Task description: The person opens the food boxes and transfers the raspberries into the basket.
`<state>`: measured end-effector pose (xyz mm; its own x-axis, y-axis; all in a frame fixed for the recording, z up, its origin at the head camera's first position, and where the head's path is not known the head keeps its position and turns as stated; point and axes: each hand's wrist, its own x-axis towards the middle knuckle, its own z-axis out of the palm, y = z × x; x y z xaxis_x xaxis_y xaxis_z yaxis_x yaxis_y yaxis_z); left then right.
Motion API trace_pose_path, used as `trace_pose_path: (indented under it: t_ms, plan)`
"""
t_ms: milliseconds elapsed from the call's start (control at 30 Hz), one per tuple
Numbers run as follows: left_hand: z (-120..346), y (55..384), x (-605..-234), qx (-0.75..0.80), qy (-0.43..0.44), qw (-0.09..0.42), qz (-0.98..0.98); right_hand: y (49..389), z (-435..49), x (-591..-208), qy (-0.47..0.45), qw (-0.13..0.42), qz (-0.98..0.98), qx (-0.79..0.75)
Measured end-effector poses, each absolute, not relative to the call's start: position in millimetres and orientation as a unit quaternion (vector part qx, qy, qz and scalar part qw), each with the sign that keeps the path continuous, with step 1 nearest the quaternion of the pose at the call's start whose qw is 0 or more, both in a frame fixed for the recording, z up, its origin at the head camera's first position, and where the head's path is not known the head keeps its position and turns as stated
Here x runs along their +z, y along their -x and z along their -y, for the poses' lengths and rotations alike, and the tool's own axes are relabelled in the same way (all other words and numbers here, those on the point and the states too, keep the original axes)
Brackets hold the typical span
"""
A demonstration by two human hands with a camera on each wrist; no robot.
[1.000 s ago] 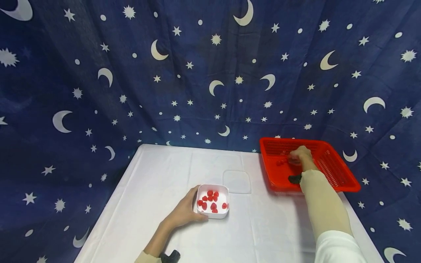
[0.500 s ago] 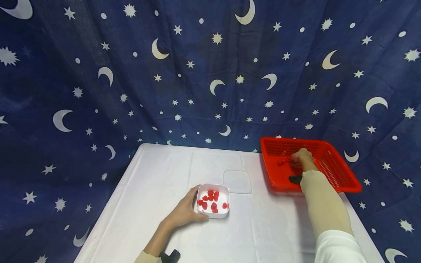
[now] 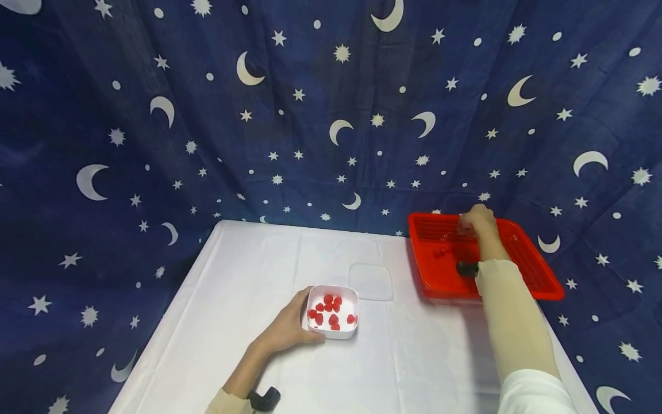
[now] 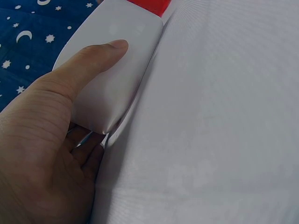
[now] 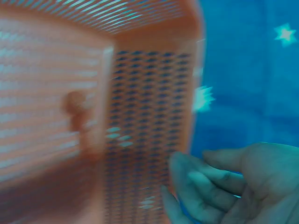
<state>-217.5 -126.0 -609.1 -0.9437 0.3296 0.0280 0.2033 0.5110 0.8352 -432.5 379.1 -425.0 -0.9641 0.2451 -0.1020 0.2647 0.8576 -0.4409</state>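
Note:
My left hand [image 3: 289,325] grips a white square container [image 3: 333,333] by its left side; in the left wrist view the thumb [image 4: 105,56] lies along its wall and the other fingers reach round the far side. Several small red raspberry-like pieces [image 3: 333,319] lie inside it. My right hand [image 3: 477,221] is over the far rim of a red plastic basket [image 3: 424,276]. Its fingers are loosely bent in the right wrist view, fingertips overlapping the basket rim, with nothing seen between them. A few red pieces [image 3: 439,253] lie on the basket floor.
A clear square lid [image 3: 370,282] lies flat just right of and behind the container. The white-covered table [image 3: 258,264] ends at a dark blue curtain [image 3: 289,115] with moons and stars, close behind the basket.
My right hand has risen from inside the basket to above its far rim. The left hand still holds the container in place; the head view has tilted slightly.

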Motion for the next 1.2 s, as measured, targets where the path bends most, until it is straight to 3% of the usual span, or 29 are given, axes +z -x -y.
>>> trace_pose_path:
  t_ms: [333,500,600,900,1200]
  plan:
    - [126,219,-606,0.461,-0.154,0.064,-0.872,421,-318,-348,-0.061,-0.104,-0.956,-0.269]
    - [125,218,-606,0.468,-0.152,0.066,-0.868,401,-284,-330,0.02,-0.205,-0.931,-0.302]
    - [125,217,-607,0.469,-0.153,0.067,-0.867,388,-267,-325,0.065,-0.236,-0.919,-0.31]
    - [127,216,-608,0.472,-0.151,0.068,-0.866,349,-220,-337,0.179,-0.206,-0.908,-0.317]
    - [126,215,-609,0.47,-0.157,0.064,-0.866,311,-175,-372,0.271,-0.127,-0.901,-0.313]
